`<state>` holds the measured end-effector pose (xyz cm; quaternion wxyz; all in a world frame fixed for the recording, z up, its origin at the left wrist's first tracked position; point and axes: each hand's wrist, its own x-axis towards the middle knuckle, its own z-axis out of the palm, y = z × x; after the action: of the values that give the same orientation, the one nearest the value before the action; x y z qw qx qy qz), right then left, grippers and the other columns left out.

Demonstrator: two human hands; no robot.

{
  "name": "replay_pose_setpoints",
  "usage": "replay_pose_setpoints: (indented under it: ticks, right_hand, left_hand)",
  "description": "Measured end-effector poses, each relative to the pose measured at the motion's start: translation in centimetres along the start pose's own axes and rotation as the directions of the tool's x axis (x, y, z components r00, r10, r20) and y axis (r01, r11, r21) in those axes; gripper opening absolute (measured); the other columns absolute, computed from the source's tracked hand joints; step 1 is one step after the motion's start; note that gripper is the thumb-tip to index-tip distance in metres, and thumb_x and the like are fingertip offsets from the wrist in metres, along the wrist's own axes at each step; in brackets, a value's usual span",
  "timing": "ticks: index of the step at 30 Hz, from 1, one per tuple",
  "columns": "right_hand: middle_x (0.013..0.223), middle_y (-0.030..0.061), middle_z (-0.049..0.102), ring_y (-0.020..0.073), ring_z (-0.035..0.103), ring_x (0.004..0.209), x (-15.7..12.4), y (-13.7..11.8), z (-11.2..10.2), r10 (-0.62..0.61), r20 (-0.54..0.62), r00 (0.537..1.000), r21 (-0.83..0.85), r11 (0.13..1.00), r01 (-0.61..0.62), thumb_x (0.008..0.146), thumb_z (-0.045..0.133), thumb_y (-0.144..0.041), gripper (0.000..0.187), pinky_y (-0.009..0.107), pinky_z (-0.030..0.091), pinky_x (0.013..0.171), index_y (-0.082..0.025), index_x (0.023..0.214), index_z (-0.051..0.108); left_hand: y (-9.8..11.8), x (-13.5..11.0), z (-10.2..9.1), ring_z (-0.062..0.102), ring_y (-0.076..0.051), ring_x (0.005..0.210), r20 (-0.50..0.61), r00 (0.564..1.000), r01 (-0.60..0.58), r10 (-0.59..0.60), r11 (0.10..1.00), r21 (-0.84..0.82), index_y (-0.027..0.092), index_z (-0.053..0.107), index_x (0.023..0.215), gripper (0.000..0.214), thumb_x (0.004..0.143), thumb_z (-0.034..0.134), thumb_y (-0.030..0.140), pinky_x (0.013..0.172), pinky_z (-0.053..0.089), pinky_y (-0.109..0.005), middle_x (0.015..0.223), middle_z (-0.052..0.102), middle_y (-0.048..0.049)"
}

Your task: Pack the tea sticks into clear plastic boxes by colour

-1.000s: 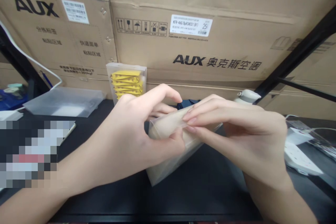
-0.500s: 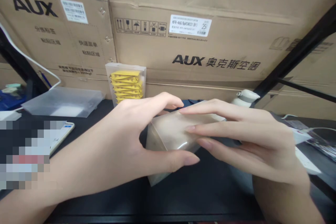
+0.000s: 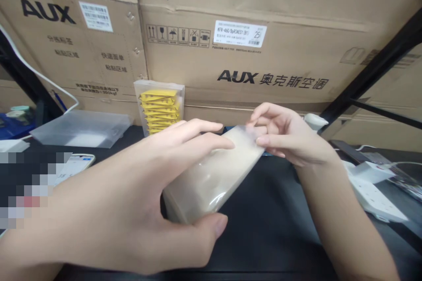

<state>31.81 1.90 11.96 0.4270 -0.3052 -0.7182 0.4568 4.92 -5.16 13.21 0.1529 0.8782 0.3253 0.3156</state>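
Note:
A translucent, shiny plastic box (image 3: 211,171) with a pale cream look lies slanted between my hands, its far end up to the right. My left hand (image 3: 158,184) curves round its near left part, thumb along the lower side and fingers over the top. At the far right end my right hand (image 3: 280,134) pinches the edge or flap between thumb and fingers. Behind the box stands an open clear plastic box (image 3: 160,107) with several yellow packets (image 3: 158,109) stacked inside. What lies within the held box cannot be made out.
Another clear plastic box (image 3: 82,127) lies at the back left, near a phone (image 3: 74,167). On the right are a white power strip (image 3: 376,193), a white bottle top (image 3: 314,121) and cables. Large cardboard cartons (image 3: 231,61) line the back of the black table (image 3: 263,228).
My right hand has moved from the top of the box to its far right end and now pinches there. The box has turned and shifted slightly left, with my left hand still round it.

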Motion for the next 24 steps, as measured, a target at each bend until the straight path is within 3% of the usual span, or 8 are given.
replay_pose_setpoints:
  ticks: [5,9,13,19,24]
  right_hand:
    - [0.065,-0.0067,0.067,-0.0028,0.033,0.027,-0.2,0.3,0.6,0.120,0.061,0.991,0.158,0.979,-0.129,0.070,0.081,-0.020,0.032,0.010,0.020,0.027,-0.018,0.091,0.057]
    - [0.058,-0.0103,0.063,-0.0040,0.028,0.026,-0.6,0.2,1.2,0.141,0.091,0.986,0.233,0.959,-0.159,0.072,0.077,-0.013,0.029,0.007,0.020,0.028,-0.019,0.092,0.057]
    - [0.066,-0.0087,0.066,-0.0057,0.023,0.026,-0.6,0.0,1.3,0.120,0.155,0.981,0.281,0.946,-0.160,0.073,0.076,-0.013,0.027,0.006,0.020,0.028,-0.019,0.090,0.056]
    - [0.078,-0.0043,0.068,-0.0020,0.044,0.034,-0.7,-0.4,1.1,0.042,0.028,0.999,0.090,0.995,-0.045,0.067,0.082,-0.016,0.035,0.010,0.036,0.032,-0.018,0.094,0.059]
    - [0.084,-0.0012,0.067,0.0022,0.053,0.047,-1.0,-0.5,0.6,-0.093,-0.005,0.996,-0.114,0.989,0.092,0.063,0.087,-0.023,0.038,0.013,0.043,0.039,-0.018,0.094,0.066]
  left_hand:
    - [-1.6,0.2,0.1,0.053,-0.030,0.129,0.110,0.992,-0.068,0.065,0.997,0.025,0.041,0.050,0.137,0.068,0.073,0.068,0.029,0.099,0.054,-0.037,0.135,0.059,0.0017]
    - [-1.7,0.0,0.4,0.055,-0.029,0.127,0.100,0.992,-0.075,0.073,0.997,0.011,0.044,0.043,0.143,0.075,0.073,0.068,0.030,0.098,0.055,-0.035,0.139,0.057,0.0039]
    - [-1.5,-0.4,0.5,0.054,-0.029,0.128,0.075,0.995,-0.067,0.065,0.997,0.025,0.047,0.038,0.145,0.081,0.072,0.067,0.031,0.099,0.056,-0.035,0.143,0.053,0.0085]
    - [-1.8,-0.8,0.2,0.054,-0.030,0.129,0.090,0.995,-0.050,0.052,0.998,-0.023,0.046,0.041,0.144,0.078,0.073,0.068,0.026,0.101,0.054,-0.035,0.137,0.059,0.0064]
    - [-1.1,-0.3,-0.1,0.053,-0.030,0.130,0.104,0.992,-0.060,0.064,0.997,-0.041,0.046,0.047,0.140,0.078,0.069,0.069,0.024,0.102,0.053,-0.037,0.136,0.060,0.0068]
